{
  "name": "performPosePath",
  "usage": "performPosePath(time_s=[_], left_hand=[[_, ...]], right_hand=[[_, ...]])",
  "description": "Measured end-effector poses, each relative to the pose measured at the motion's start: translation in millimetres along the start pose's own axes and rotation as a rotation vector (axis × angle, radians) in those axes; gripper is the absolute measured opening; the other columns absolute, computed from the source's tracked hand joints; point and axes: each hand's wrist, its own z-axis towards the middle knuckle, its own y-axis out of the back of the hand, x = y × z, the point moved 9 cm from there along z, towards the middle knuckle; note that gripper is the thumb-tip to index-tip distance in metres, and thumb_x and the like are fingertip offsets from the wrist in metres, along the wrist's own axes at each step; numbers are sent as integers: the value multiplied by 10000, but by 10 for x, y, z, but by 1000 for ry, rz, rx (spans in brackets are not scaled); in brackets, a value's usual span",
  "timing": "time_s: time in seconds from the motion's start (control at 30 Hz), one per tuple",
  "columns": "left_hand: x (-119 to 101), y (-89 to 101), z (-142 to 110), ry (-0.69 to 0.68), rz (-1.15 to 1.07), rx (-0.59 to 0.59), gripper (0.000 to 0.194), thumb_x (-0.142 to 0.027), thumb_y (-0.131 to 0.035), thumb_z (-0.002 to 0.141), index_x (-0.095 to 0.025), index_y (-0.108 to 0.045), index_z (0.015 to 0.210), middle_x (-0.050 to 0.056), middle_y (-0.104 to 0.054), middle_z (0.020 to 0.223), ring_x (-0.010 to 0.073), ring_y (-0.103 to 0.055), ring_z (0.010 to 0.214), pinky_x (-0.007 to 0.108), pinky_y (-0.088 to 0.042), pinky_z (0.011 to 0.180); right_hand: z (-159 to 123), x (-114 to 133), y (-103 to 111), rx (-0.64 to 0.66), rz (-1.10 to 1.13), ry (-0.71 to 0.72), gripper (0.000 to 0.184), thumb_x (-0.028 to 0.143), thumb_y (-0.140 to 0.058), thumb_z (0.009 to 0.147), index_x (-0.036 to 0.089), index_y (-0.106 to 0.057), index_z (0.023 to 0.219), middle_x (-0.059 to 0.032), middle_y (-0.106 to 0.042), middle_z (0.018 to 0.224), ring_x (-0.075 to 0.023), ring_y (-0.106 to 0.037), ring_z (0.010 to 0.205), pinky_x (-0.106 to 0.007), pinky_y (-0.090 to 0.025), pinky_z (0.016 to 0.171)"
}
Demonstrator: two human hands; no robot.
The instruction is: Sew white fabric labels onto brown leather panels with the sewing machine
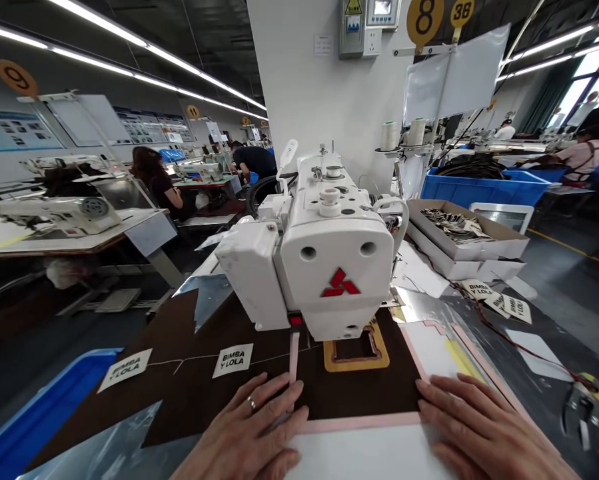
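My left hand (256, 427) lies open on dark brown fabric (179, 393), its fingertips at a narrow pink strip (293, 363). My right hand (484, 427) rests flat, fingers stretched out, on a white board edged in pink (359, 450) near the fabric's right edge. Between and beyond the hands stands a white sewing machine (336, 267) with a red emblem. Below its head a yellow rectangular frame (355, 364) sits on the fabric. Left of my left hand, two white labels printed "BIMBA Y LOLA" (232, 360) lie on the fabric, joined by a thread.
A blue bin (54, 407) stands at the left edge. At the right are snips (582, 408), several loose labels (516, 309) and a cardboard box of labels (469, 247). Thread cones (402, 135) stand behind. Other people work at machines farther away.
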Motion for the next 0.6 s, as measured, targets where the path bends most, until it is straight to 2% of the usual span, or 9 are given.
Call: performPosePath(time_s=[0.1,0.17,0.33,0.5,0.6], left_hand=[[42,-79,-49,53,-77,-86,347,-421,-521,1086,-318,-667,1383,-60,-612,1510,146,-536,1445,278,-263,1320],[60,-156,-81,58,-104,-133,363,-431,-498,1095,-315,-642,1407,-58,-609,1515,140,-490,1480,290,-201,1338],[50,-227,-90,-13,-135,-195,378,-400,-516,1080,-270,-623,1418,-34,-578,1549,147,-414,1525,311,-233,1318],[55,-189,-60,-28,-119,-199,374,-377,-536,1067,-252,-631,1406,-20,-575,1553,168,-407,1534,327,-257,1306],[66,-194,-93,-70,-102,-201,404,-392,-571,1043,-245,-632,1414,-11,-576,1553,168,-429,1523,321,-265,1305]], right_hand=[[82,-8,52,69,-19,-33,275,405,-622,1029,229,-782,1166,-20,-756,1309,-250,-783,1070,-378,-664,872],[119,-19,66,122,-3,-53,266,379,-629,1024,224,-783,1175,-32,-756,1311,-258,-778,1083,-391,-658,907],[92,-48,6,186,82,-109,280,365,-647,1026,218,-762,1235,-66,-743,1345,-267,-751,1139,-415,-619,981],[-31,-53,-96,127,178,-176,282,344,-621,1051,233,-715,1292,-50,-711,1409,-272,-714,1203,-463,-557,1052],[-82,-100,-132,100,234,-272,275,365,-597,1071,266,-690,1310,-16,-701,1429,-259,-686,1248,-471,-500,1113]])
